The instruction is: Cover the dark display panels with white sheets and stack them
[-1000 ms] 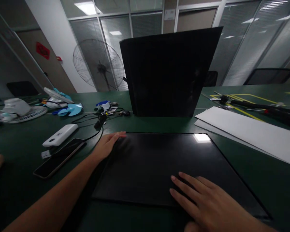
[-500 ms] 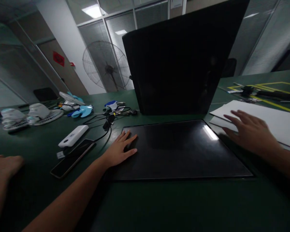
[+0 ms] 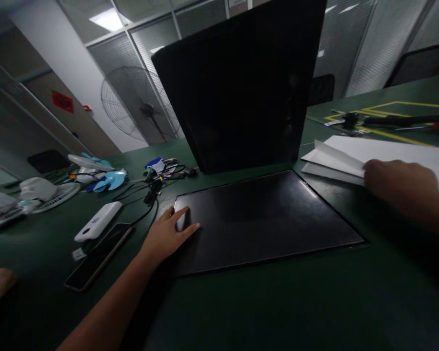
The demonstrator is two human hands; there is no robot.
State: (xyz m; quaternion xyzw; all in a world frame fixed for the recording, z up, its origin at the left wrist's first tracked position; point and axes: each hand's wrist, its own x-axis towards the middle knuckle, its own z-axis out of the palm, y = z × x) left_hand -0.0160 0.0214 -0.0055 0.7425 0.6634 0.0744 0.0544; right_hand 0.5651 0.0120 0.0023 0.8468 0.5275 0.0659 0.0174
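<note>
Clearly, a white sheet (image 3: 339, 159) is lifted.
The right hand (image 3: 402, 181) grasps it, raised corner just beyond the fingers; the left hand (image 3: 166, 237) lies loosely spread, dark screen (image 3: 254, 219) under its fingers.

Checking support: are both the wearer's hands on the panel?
No, the left hand rests on the panel, while the right hand holds a white sheet.

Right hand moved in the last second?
Yes: rightward and farther forward, relative to the upright black panel; the right hand is now at the white sheets.
</note>
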